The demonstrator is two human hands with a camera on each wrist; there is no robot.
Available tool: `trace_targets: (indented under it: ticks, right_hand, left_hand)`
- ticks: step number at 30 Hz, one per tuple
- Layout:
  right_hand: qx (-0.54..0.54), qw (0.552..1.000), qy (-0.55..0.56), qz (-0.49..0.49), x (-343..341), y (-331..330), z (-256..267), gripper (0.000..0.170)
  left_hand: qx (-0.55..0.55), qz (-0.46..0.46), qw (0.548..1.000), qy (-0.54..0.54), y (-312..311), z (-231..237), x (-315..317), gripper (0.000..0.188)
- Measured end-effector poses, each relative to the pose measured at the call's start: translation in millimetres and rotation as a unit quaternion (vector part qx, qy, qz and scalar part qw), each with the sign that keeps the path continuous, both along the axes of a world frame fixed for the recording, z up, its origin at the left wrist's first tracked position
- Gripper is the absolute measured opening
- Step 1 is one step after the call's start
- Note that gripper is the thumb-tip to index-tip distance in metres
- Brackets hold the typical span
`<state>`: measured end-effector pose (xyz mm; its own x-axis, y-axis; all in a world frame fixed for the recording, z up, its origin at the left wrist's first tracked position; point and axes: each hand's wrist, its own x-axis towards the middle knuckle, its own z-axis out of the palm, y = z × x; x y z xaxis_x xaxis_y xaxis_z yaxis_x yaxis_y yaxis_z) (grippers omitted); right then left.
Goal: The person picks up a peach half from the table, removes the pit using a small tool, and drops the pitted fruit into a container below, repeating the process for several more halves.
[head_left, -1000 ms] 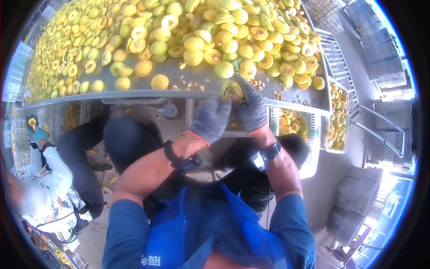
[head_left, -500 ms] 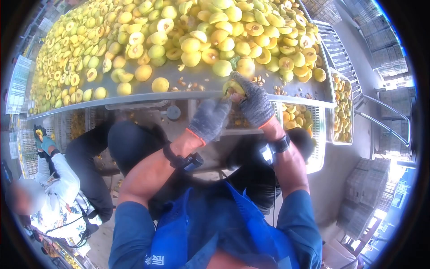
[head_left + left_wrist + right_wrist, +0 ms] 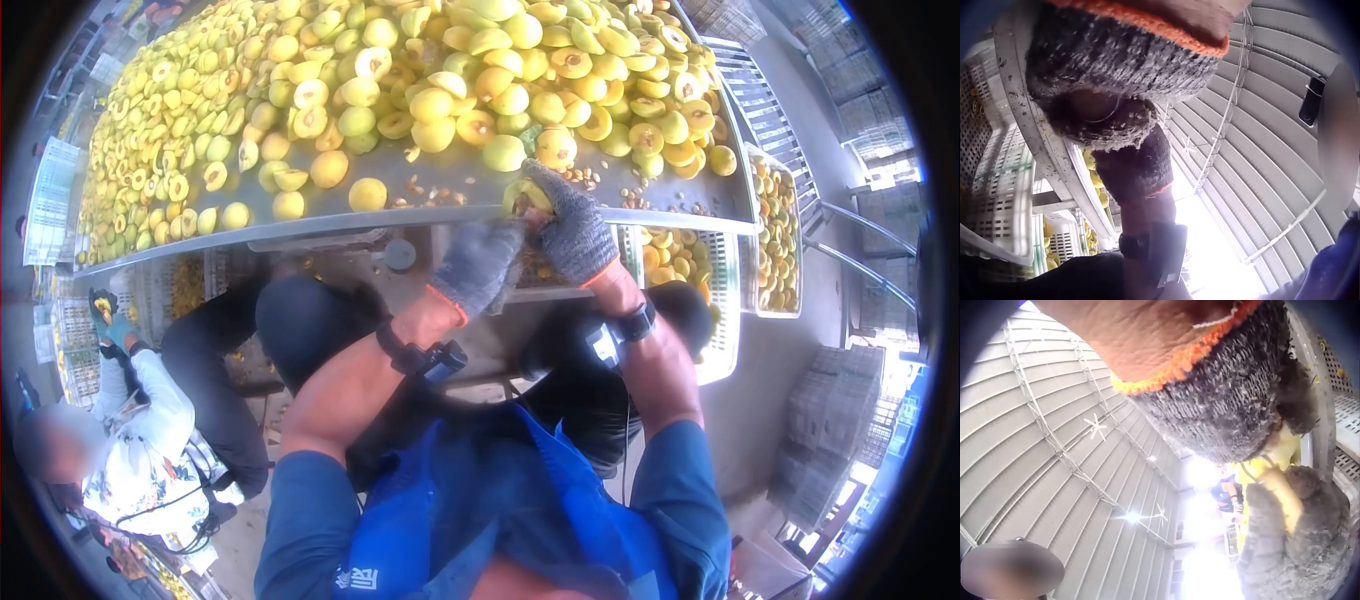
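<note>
Both hands wear grey knit gloves with orange cuffs and meet at the near edge of the sorting table. My right hand [image 3: 578, 225] grips a yellow-green apricot [image 3: 527, 195], opened with its brownish inside showing. Close below that fruit is my left hand [image 3: 478, 266], blurred in the head view. In the right wrist view its bare thumb [image 3: 1282, 497] sticks out of the glove, tip right at the apricot's flesh, near a thin curved wire-like piece [image 3: 1254, 470]. I cannot tell what its fingers hold.
A big heap of apricots [image 3: 430, 100], whole and halved, covers the metal table [image 3: 340, 228]. Loose stones [image 3: 440, 190] lie near its front edge. Crates of apricot halves [image 3: 775, 235] stand below and at the right. Another person [image 3: 150, 420] sits at the left.
The head view has shifted, so the table sits slightly farther right. The right hand keeps its grip on the apricot while the left hand has shifted slightly and is now more blurred.
</note>
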<state>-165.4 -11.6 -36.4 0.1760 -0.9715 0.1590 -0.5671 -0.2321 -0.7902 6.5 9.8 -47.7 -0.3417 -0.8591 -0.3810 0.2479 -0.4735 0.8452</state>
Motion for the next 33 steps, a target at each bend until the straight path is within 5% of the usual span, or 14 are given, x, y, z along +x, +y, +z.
trace_targets:
  ticks: [9,12,15,17,19,22,25,28,33]
  right_hand:
    - [0.1,0.988,-0.069,0.091,-22,-14,8,0.046]
    - [0.062,0.995,-0.064,0.05,-13,-7,9,0.045]
    - [0.022,0.998,-0.039,0.035,-13,-6,-2,0.047]
    - [0.032,0.993,-0.01,0.114,-25,-19,3,0.049]
    - [0.098,0.979,-0.066,0.164,-31,-14,18,0.052]
    - [0.047,0.979,-0.042,0.193,-38,-14,12,0.051]
    - [0.205,0.961,-0.094,0.161,-38,-9,25,0.05]
    - [0.184,0.963,-0.052,0.192,-42,-15,24,0.048]
    - [0.077,0.976,-0.059,0.196,-35,-8,16,0.047]
  left_hand:
    - [-0.018,-0.052,0.998,-0.033,-5,40,0,0.019]
    - [0.02,-0.035,0.998,0.041,-4,18,5,0.021]
    - [-0.133,-0.039,0.989,-0.051,-6,12,2,0.016]
    - [-0.253,-0.036,0.963,-0.085,-12,-5,1,0.017]
    - [-0.074,-0.134,0.982,-0.108,-7,15,13,0.021]
    - [0.008,-0.167,0.983,-0.076,-6,25,17,0.023]
    - [0.014,-0.179,0.981,-0.076,-6,29,24,0.026]
    - [-0.056,-0.216,0.972,-0.07,-12,12,32,0.028]
    - [0.048,-0.218,0.973,-0.051,-9,31,30,0.026]
